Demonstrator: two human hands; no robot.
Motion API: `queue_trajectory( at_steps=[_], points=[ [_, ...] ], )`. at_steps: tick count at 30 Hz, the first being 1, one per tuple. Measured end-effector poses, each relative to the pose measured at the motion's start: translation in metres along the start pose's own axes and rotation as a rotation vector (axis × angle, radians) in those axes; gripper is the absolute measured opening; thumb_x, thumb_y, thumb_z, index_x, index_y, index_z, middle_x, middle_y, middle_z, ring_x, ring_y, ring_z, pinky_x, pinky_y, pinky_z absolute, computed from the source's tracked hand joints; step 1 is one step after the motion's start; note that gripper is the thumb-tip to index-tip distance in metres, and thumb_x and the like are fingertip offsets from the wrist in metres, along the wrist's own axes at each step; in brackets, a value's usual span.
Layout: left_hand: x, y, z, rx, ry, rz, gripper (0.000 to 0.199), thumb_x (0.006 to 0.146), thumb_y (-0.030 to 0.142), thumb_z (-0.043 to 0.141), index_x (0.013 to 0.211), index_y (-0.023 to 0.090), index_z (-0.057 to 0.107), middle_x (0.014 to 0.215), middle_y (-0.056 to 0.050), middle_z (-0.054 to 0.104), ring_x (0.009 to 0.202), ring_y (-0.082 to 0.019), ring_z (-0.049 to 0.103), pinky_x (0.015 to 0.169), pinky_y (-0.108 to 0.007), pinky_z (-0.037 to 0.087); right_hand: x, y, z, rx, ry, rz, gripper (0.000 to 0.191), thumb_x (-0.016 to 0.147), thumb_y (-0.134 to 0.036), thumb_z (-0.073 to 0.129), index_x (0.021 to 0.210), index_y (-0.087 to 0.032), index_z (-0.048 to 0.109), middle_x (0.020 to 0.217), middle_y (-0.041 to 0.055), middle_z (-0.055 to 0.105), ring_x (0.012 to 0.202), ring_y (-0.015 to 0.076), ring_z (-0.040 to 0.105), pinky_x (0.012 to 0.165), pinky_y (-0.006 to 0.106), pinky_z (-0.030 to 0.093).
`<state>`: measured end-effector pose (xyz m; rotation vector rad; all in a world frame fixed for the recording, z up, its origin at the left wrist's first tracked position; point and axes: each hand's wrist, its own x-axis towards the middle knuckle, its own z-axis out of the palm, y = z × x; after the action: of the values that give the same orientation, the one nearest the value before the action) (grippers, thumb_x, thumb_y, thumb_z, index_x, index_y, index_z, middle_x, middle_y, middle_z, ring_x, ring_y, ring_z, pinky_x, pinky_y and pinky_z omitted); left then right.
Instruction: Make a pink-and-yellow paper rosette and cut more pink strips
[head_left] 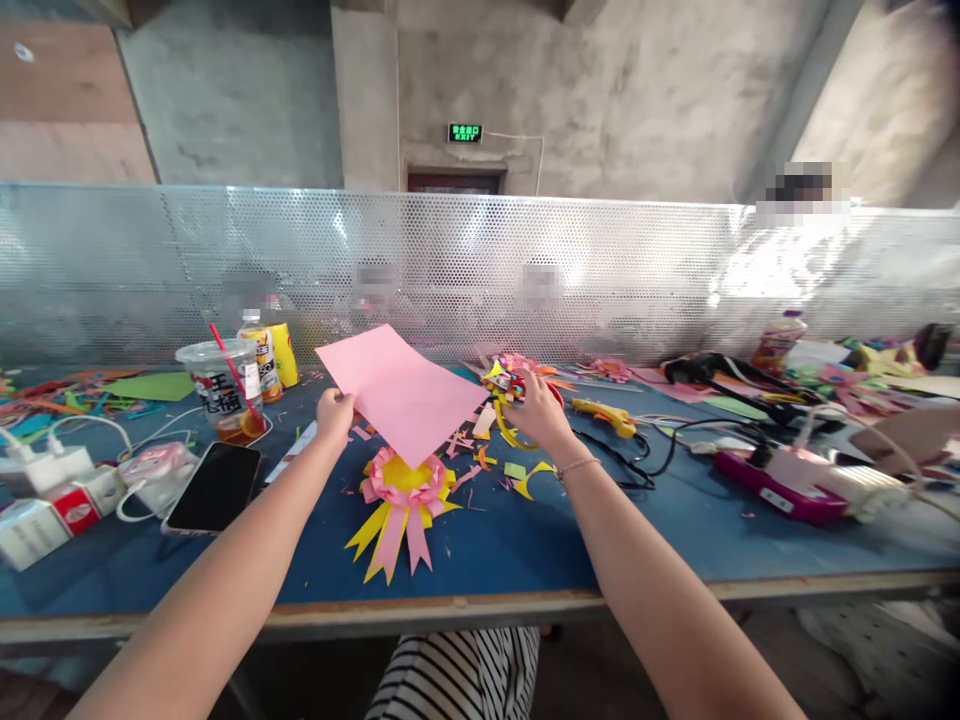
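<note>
Silvery perforated metal is seen in the screen that is set along the far side of a blue table. Above the table, a pink sheet of paper is held up, tilted, its left edge pinched by the left hand. Below it, a pink and yellow rosette is partly covered from view by the sheet's lowest corner. To the left, a plastic cup is placed near a phone. The right hand is held at a colourful cluster; whether anything is grasped by it cannot be told. Yellow, pink and green paper scraps are scattered between the rosette and the right forearm.
</note>
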<state>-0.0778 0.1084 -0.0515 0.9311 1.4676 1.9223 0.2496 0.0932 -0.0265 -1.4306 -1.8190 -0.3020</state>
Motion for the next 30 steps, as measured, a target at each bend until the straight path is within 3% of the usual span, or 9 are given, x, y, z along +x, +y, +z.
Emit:
queue_trajectory(
  at_steps=[3,5,8,10,12,15,18,24,30],
  points=[
    [0.002,-0.009,0.000,0.189,-0.180,-0.003,0.022,0.066,0.013,0.057,0.088,0.015,0.052,0.073,-0.007,0.064,0.065,-0.020,0.064,0.061,-0.035,0.052,-0.002,-0.003,-0.002,-0.044,-0.049,-0.049,0.067,0.068,-0.031,0.058,0.131,-0.024,0.034,0.114,0.0123,0.051,0.102,0.0286,0.052,0.082,0.039,0.041],
    [0.002,-0.012,-0.001,0.387,-0.234,0.110,0.034,0.065,0.014,0.060,0.098,0.013,0.051,0.087,-0.013,0.065,0.082,-0.025,0.064,0.072,-0.039,0.051,-0.003,-0.006,-0.003,-0.081,-0.092,-0.074,0.068,0.069,-0.030,0.057,0.132,-0.028,0.033,0.112,0.0114,0.051,0.099,0.0286,0.052,0.081,0.040,0.040],
    [-0.003,-0.009,-0.001,0.645,-0.194,0.448,0.049,0.065,0.016,0.062,0.112,0.010,0.047,0.111,-0.019,0.058,0.109,-0.030,0.053,0.091,-0.043,0.041,-0.004,-0.010,-0.002,-0.109,-0.124,-0.128,0.065,0.071,-0.030,0.055,0.133,-0.027,0.034,0.110,0.0111,0.052,0.099,0.0282,0.051,0.083,0.042,0.037],
    [-0.011,-0.001,0.001,0.686,-0.199,0.715,0.050,0.070,0.017,0.057,0.118,0.011,0.045,0.119,-0.018,0.054,0.116,-0.028,0.047,0.097,-0.043,0.037,-0.005,-0.013,-0.001,-0.115,-0.098,-0.193,0.064,0.071,-0.029,0.054,0.132,-0.025,0.034,0.112,0.0112,0.052,0.104,0.0281,0.049,0.088,0.043,0.034],
    [-0.023,0.009,0.003,0.647,-0.264,0.933,0.046,0.076,0.019,0.052,0.120,0.015,0.045,0.119,-0.014,0.054,0.114,-0.025,0.048,0.098,-0.041,0.038,-0.006,-0.017,0.000,-0.128,-0.061,-0.287,0.064,0.071,-0.028,0.054,0.132,-0.022,0.034,0.118,0.0113,0.050,0.110,0.0276,0.044,0.093,0.044,0.028],
    [-0.044,0.023,0.007,0.626,-0.407,1.151,0.039,0.080,0.024,0.049,0.119,0.017,0.048,0.117,-0.010,0.056,0.113,-0.022,0.048,0.098,-0.040,0.037,-0.009,-0.030,0.000,-0.153,-0.036,-0.444,0.061,0.073,-0.024,0.052,0.131,-0.019,0.035,0.122,0.0106,0.049,0.113,0.0257,0.041,0.099,0.042,0.021],
    [-0.062,0.032,0.009,0.619,-0.522,1.188,0.037,0.081,0.029,0.050,0.117,0.019,0.051,0.118,-0.009,0.056,0.113,-0.022,0.047,0.099,-0.041,0.035,-0.015,-0.047,-0.001,-0.165,-0.057,-0.566,0.057,0.075,-0.021,0.050,0.130,-0.019,0.036,0.122,0.0100,0.050,0.112,0.0249,0.041,0.100,0.041,0.016],
    [-0.073,0.037,0.012,0.627,-0.750,1.019,0.020,0.074,0.036,0.061,0.088,0.023,0.066,0.092,-0.007,0.064,0.097,-0.023,0.055,0.093,-0.041,0.037,-0.024,-0.068,0.002,-0.165,-0.148,-0.613,0.055,0.075,-0.019,0.050,0.129,-0.021,0.039,0.119,0.0107,0.051,0.107,0.0261,0.042,0.096,0.041,0.018],
    [-0.070,0.031,0.012,0.737,-0.728,1.047,0.020,0.070,0.035,0.065,0.084,0.021,0.064,0.095,-0.007,0.060,0.097,-0.024,0.052,0.089,-0.041,0.038,-0.024,-0.068,0.003,-0.100,-0.152,-0.567,0.054,0.075,-0.021,0.050,0.128,-0.020,0.040,0.116,0.0108,0.052,0.105,0.0251,0.043,0.096,0.040,0.019]
  ],
)
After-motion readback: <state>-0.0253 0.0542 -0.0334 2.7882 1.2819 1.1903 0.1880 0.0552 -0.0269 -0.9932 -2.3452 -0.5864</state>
